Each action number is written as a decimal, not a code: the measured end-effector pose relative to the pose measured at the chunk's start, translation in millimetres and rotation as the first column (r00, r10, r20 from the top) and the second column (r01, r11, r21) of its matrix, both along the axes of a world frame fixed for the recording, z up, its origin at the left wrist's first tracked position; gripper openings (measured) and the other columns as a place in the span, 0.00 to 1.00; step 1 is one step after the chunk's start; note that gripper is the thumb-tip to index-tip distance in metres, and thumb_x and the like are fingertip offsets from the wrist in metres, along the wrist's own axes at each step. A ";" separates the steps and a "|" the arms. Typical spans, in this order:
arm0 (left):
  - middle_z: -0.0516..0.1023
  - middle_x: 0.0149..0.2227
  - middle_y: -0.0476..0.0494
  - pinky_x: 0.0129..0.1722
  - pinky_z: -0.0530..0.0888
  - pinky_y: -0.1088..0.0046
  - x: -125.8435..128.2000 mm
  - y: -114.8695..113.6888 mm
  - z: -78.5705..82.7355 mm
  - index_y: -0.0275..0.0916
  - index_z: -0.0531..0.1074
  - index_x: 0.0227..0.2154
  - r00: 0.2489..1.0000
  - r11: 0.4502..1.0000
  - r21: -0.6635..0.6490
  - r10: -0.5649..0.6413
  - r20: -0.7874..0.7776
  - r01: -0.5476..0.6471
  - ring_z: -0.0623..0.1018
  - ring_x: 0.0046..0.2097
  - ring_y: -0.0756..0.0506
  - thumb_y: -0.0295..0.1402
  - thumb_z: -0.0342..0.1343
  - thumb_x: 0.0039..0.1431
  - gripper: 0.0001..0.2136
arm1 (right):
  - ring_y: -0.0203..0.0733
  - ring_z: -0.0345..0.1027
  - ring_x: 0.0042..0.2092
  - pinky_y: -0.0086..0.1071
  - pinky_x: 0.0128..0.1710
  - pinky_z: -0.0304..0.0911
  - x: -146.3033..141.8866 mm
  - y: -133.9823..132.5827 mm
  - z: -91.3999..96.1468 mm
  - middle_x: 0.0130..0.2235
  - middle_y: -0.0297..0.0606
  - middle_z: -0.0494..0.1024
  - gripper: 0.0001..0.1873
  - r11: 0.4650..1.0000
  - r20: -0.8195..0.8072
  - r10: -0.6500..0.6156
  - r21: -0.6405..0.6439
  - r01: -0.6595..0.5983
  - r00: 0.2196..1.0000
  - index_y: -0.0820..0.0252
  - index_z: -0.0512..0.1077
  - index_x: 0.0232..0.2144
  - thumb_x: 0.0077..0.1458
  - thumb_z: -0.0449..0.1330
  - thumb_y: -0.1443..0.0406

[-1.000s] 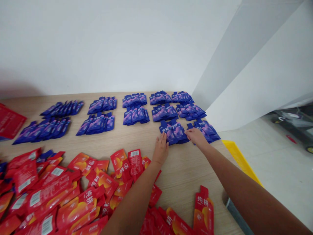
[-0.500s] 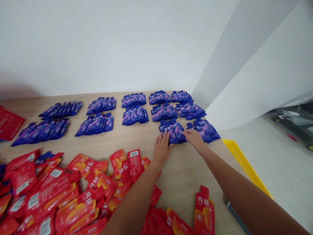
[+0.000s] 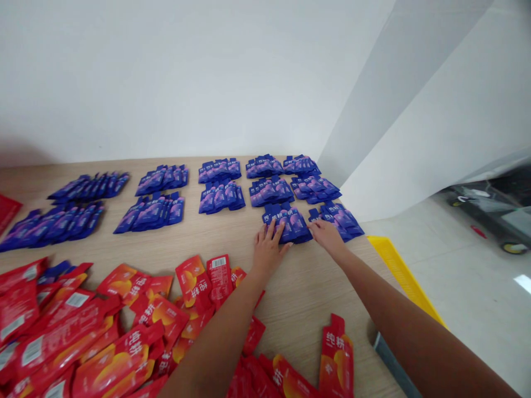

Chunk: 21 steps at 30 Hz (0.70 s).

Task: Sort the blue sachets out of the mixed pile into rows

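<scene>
Our spread left hand (image 3: pixel 267 252) touches the front blue pouches (image 3: pixel 295 222); our right hand (image 3: pixel 327 236) curls at their right edge, hold unclear.

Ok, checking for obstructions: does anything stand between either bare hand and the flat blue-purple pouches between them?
Nothing visible. The left hand touches the flat blue-purple pouches, the right hand is at their right edge, and the red-orange pouches lie nearer the wearer.

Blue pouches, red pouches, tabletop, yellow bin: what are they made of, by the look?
Blue pouches: probably flexible plastic or laminate film; soft sheen, thin edges.
Red pouches: likely similar film, glossier; highlights and creases.
Tabletop: matt, pale wood grain; wood or laminate, can't tell.
Yellow bin: likely plastic; uniform bright colour.
</scene>
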<state>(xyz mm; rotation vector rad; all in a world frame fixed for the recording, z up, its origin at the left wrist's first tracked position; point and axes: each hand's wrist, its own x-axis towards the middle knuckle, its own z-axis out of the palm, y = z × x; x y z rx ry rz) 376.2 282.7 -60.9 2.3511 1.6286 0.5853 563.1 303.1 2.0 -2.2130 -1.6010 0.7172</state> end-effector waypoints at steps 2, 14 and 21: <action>0.56 0.66 0.44 0.59 0.61 0.52 -0.8 -0.3 -0.4 0.48 0.54 0.63 1.000 1.000 0.006 -0.009 -0.003 0.009 0.58 0.64 0.34 0.47 0.51 0.60 0.29 | 0.39 0.66 0.26 0.29 0.30 0.56 1.8 -5.4 -2.0 0.17 0.32 0.68 0.15 1.000 -0.020 -0.016 0.012 0.016 1.000 0.59 0.73 0.24 0.56 0.49 0.64; 0.53 0.67 0.43 0.60 0.60 0.52 -1.4 -1.3 -1.9 0.47 0.54 0.63 1.000 1.000 0.010 -0.015 0.021 0.015 0.55 0.66 0.34 0.47 0.49 0.61 0.29 | 0.39 0.63 0.23 0.30 0.27 0.53 -1.6 -38.5 -6.8 0.17 0.30 0.68 0.14 0.996 -0.115 -0.052 0.060 0.059 0.992 0.58 0.72 0.28 0.55 0.48 0.61; 0.52 0.67 0.41 0.60 0.61 0.51 -1.5 -2.0 -3.3 0.48 0.55 0.63 0.999 1.000 0.023 0.003 0.041 -0.004 0.54 0.66 0.32 0.47 0.51 0.60 0.29 | 0.39 0.63 0.23 0.31 0.27 0.54 -2.8 -41.0 -7.0 0.17 0.30 0.67 0.14 0.994 -0.157 -0.063 0.073 0.075 0.986 0.58 0.72 0.29 0.54 0.48 0.61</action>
